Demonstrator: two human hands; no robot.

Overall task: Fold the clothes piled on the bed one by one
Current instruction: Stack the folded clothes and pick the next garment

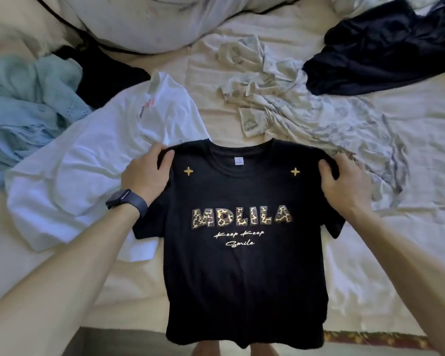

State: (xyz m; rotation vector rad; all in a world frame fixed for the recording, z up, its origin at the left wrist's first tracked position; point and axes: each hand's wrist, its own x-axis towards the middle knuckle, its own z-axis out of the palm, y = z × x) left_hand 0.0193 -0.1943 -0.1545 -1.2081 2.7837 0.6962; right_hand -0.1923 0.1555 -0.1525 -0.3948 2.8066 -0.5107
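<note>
A black T-shirt (242,273) with leopard-print letters lies front up on the cream bed sheet (385,265), its hem hanging over the bed's near edge. My left hand (147,173), a dark watch on its wrist, grips the shirt's left shoulder. My right hand (342,181) grips the right shoulder. Both sleeves spread outward beneath my wrists.
A white T-shirt (82,170) lies left of the black one, partly under its sleeve. A light blue garment (23,104) and a black one (106,73) sit far left. A cream patterned garment (306,116) and a dark navy one (383,47) lie at right. Pillows (139,19) at the back.
</note>
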